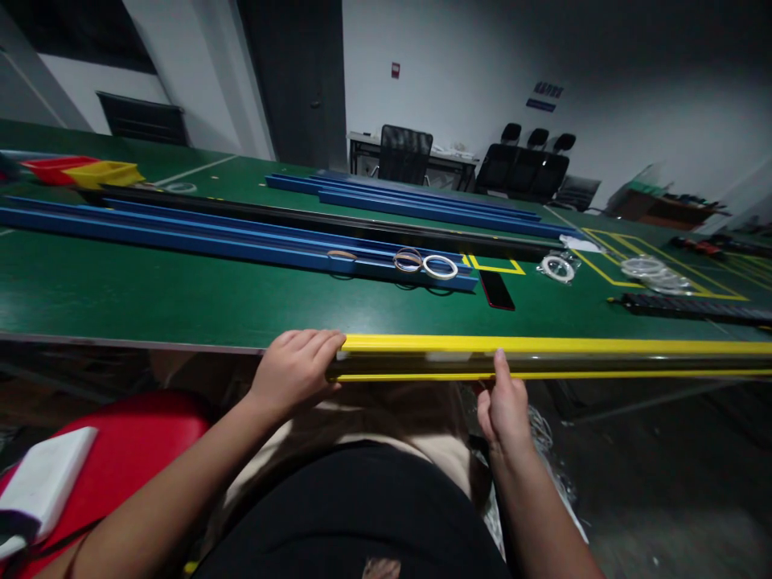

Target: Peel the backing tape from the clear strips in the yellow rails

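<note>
A long yellow profile with a dark, shiny channel along its middle lies across the front edge of the green table, running out of view at the right. My left hand is wrapped round its left end, fingers over the top. Further right, my right hand grips the profile from below, with the thumb resting on the dark channel; its other fingers are partly hidden. Beyond the profile, two blue rails lie on the table, with tape rolls resting on the nearer end.
On the green table are a phone, bagged tape rolls, a black rail, more blue rails, and red and yellow bins. A red stool carrying a white box stands at lower left.
</note>
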`<state>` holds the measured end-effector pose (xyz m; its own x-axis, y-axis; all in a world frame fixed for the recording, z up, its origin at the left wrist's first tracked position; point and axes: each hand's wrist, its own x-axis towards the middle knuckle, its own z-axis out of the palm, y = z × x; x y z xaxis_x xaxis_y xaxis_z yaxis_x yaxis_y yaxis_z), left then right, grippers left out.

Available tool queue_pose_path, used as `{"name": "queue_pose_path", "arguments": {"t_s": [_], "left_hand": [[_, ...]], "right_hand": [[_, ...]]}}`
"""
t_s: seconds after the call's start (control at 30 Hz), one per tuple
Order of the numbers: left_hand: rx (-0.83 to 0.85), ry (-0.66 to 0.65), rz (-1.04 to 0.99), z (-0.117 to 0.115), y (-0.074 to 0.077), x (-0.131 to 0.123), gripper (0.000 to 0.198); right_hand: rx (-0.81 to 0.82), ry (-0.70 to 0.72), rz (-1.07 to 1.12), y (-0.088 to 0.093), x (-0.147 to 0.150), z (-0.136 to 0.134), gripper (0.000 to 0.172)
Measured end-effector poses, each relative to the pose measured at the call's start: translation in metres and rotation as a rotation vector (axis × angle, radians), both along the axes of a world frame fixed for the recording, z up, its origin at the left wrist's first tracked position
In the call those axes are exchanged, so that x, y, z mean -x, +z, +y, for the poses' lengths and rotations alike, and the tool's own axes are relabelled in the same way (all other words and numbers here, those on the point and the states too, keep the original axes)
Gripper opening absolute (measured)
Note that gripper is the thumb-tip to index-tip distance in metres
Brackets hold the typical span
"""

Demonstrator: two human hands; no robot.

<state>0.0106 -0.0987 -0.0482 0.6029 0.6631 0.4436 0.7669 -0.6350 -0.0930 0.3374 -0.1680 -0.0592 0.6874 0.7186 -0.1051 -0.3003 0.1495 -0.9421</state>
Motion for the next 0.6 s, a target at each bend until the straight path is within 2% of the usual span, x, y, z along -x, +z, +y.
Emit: {"name": "queue_pose_path", "arguments": {"t_s": [0.17, 0.27, 0.4, 0.6], "left_hand": [[-0.046, -0.027, -0.027, -0.019, -0.011, 0.001, 0.055], [-0.087, -0.034, -0.034, -0.023, -0.022, 0.003, 0.055], [-0.172, -0.019, -0.065, -0.024, -0.035, 0.0, 0.054], [-0.179, 0.005, -0.144, -0.025, -0.045, -0.028, 0.055]], "right_hand": [[0.038, -0.171, 0.001, -0.006, -0.003, 0.001, 0.049], [-0.005, -0.232, 0.07, -0.006, 0.001, 0.002, 0.05], [0.051, -0.323, 0.08, -0.001, 0.0, 0.004, 0.052], [-0.123, -0.375, -0.023, 0.012, -0.02, 0.013, 0.057]]}}
